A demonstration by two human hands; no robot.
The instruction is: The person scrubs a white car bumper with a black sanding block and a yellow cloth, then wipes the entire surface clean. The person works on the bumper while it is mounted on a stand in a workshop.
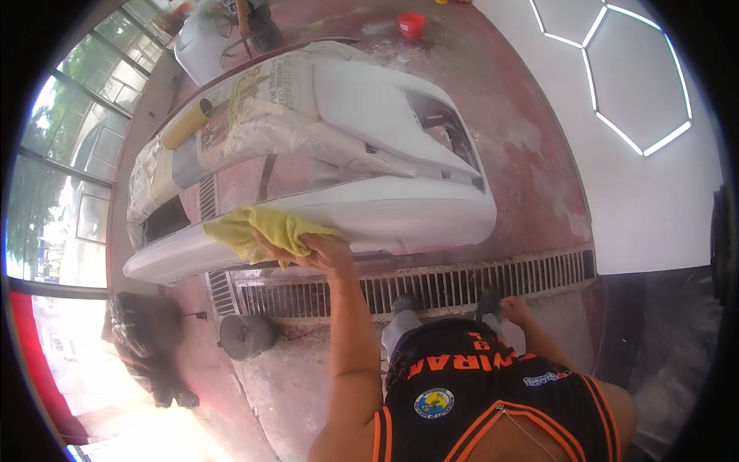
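My left hand (327, 252) is closed on a crumpled yellow-green cloth (273, 229) and presses it against the near edge of a pale car bumper (400, 212). Part of the cloth drapes over the bumper's upper face to the left of the hand. My right hand (516, 309) hangs low by my side, away from the bumper. Its fingers are curled in, and no object shows in them. Printed paper sheeting (269, 85) covers much of the bumper's support, and a yellowish roll (187, 125) lies on it.
A slotted floor drain (462, 281) runs between me and the bumper. A dark round container (246, 336) and a black bundle (142, 346) stand at left. Farther off are a red bucket (411, 25) and a person's arm (243, 17) beside another pale panel (202, 46).
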